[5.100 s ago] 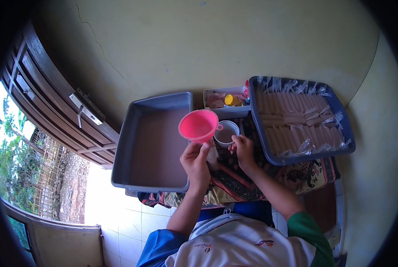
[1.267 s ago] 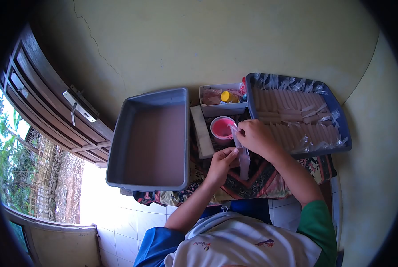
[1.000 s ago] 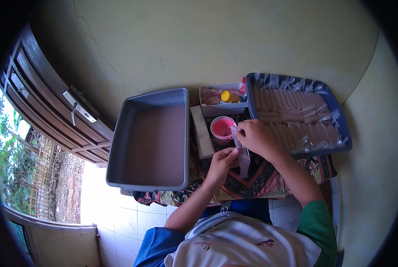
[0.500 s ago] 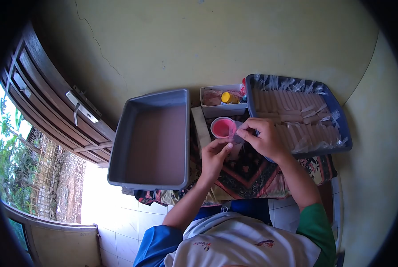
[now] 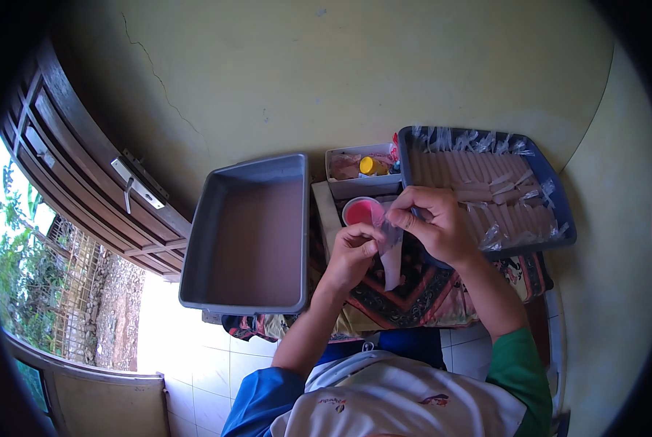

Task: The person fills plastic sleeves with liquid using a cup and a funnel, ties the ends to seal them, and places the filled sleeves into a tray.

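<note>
Bag [image 5: 391,269] is pinched at its thin top by left hand [image 5: 353,251] and right hand [image 5: 435,224], and is hung over the bench [image 5: 413,300]. Tying of this top seems in hand; steady fingers are called for. Free room is left toward the front, while funnel [image 5: 358,213] and tub [image 5: 569,227] are near.

A cracked, pale wall [image 5: 340,65] spans twelve o'clock; a brown panelled door [image 5: 85,160] stands open near ten, greenery [image 5: 31,266] outside at nine, white floor tiles [image 5: 209,364] at seven.
</note>
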Tool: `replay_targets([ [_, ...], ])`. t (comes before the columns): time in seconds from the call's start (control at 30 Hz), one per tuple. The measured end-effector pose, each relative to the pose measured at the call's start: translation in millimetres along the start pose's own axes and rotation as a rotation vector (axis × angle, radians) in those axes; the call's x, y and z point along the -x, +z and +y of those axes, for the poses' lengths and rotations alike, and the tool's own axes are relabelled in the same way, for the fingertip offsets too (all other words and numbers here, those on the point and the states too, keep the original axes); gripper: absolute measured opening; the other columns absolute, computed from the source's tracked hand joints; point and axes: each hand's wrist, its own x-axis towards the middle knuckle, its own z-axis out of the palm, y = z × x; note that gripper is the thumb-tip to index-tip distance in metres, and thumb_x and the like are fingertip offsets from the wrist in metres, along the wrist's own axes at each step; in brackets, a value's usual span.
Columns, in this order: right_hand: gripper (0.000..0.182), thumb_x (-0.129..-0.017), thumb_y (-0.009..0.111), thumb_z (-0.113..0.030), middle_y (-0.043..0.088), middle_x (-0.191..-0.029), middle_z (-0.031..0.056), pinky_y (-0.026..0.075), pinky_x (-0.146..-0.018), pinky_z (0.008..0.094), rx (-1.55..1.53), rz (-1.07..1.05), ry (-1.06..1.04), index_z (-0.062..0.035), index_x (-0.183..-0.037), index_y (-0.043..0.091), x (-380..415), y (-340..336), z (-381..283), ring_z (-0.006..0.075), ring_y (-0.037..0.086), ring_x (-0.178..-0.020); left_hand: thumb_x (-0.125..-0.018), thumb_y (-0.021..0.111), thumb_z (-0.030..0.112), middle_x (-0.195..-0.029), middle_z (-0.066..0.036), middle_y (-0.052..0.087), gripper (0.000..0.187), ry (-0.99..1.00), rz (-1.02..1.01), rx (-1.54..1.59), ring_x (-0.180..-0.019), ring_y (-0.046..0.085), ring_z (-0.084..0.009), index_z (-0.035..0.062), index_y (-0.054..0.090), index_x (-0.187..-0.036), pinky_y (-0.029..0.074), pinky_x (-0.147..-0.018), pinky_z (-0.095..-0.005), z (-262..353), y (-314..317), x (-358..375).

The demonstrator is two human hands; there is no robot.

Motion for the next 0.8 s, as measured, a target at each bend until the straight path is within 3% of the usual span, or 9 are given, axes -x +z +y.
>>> replay_targets([
  [0.33,0.010,-0.084,0.067,-0.009,0.065,-0.075,0.0081,0.047,-0.066,0.0277,-0.088,-0.047,-0.039,0.0005,-0.083,0.065,9.4,1.9,-3.0,0.0154,0.061,-0.070,-0.073,0.081,0.031,-0.091,-0.002,0.065,0.043,-0.107,-0.087,-0.146,-0.080,0.058,-0.0103,0.0004,0.070,-0.102,0.045,-0.075,-0.0247,13.2,11.1,2.7],
  [0.43,0.010,-0.084,0.067,-0.009,0.065,-0.075,0.0086,0.047,-0.066,0.0280,-0.077,-0.056,-0.061,0.0003,-0.083,0.065,9.6,3.4,-1.8,0.0160,0.061,-0.068,-0.075,0.079,0.029,-0.092,-0.003,0.066,0.039,-0.185,-0.133,-0.185,-0.080,0.060,-0.0110,0.0007,0.071,-0.101,0.046,-0.072,-0.0241,11.0,4.3,3.4],
  [0.53,0.009,-0.084,0.067,-0.009,0.065,-0.074,0.0084,0.047,-0.065,0.0279,-0.050,-0.060,-0.002,0.0001,-0.082,0.065,10.9,4.5,-2.8,0.0159,0.061,-0.068,-0.080,0.076,0.023,-0.092,-0.005,0.066,0.029,-0.134,-0.135,-0.324,-0.076,0.059,-0.0110,0.0000,0.071,-0.098,0.047,-0.068,-0.0241,13.0,12.2,3.0],
  [0.6,0.009,-0.083,0.067,-0.009,0.064,-0.074,0.0082,0.047,-0.064,0.0277,-0.035,-0.037,-0.006,0.0001,-0.082,0.065,11.3,4.8,-0.8,0.0155,0.061,-0.068,-0.083,0.072,0.015,-0.092,-0.006,0.066,0.018,-0.057,-0.069,-0.483,-0.077,0.058,-0.0121,-0.0003,0.072,-0.092,0.046,-0.071,-0.0265,22.0,28.3,3.6],
  [0.8,0.007,-0.083,0.066,-0.006,0.064,-0.072,0.0065,0.045,-0.063,0.0259,-0.128,0.018,0.029,0.0006,-0.081,0.064,15.4,3.0,3.9,0.0116,0.060,-0.068,-0.083,0.070,0.014,-0.095,-0.006,0.066,0.015,-0.056,-0.102,-0.643,-0.091,0.057,-0.0168,0.0000,0.072,-0.082,0.043,-0.083,-0.0325,29.7,33.1,6.9],
])
